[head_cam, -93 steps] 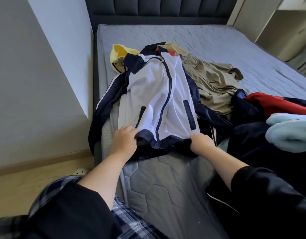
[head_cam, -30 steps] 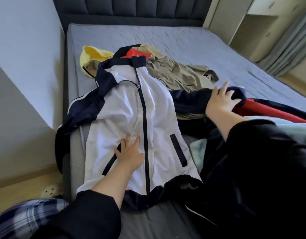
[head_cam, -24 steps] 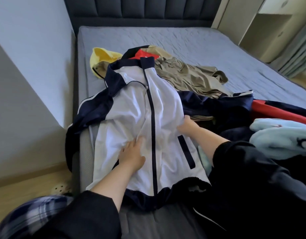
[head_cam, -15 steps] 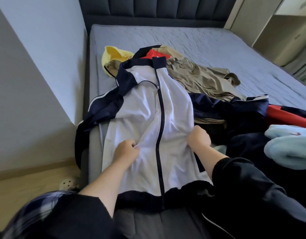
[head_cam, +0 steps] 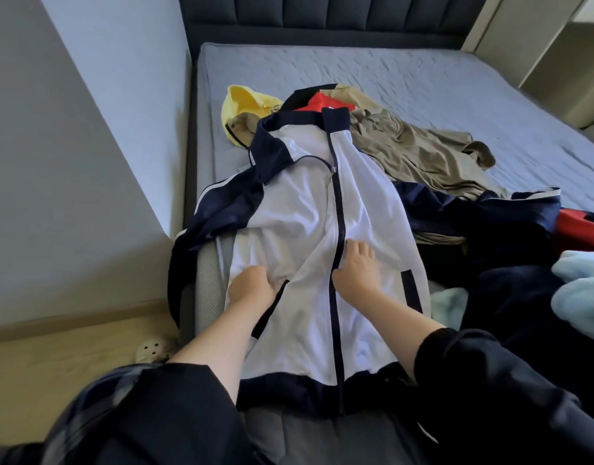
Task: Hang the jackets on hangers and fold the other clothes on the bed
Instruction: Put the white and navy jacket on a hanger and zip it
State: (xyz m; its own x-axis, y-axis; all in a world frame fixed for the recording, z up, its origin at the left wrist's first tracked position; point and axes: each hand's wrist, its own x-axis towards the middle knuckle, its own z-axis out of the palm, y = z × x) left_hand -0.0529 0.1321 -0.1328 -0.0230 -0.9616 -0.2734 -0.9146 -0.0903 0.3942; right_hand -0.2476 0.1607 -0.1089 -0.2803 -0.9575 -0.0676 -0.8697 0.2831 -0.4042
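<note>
As gripped: left hand (head_cam: 250, 287) bunches track jacket (head_cam: 299, 209); right hand (head_cam: 356, 271) presses flat.
Risk: pulling unevenly may crease it.

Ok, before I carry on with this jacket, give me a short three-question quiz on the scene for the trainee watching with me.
1. True or false: the white-and-navy jacket lies front up on the bed, its zip closed up to the chest.
2. Pick one: the right hand rests A) on the jacket just right of the zip, B) on the khaki garment, C) on the headboard.
3. Short answer: what colour is the garment beyond the jacket's collar, nearest the wall?
Key: 1 true; 2 A; 3 yellow.
</note>
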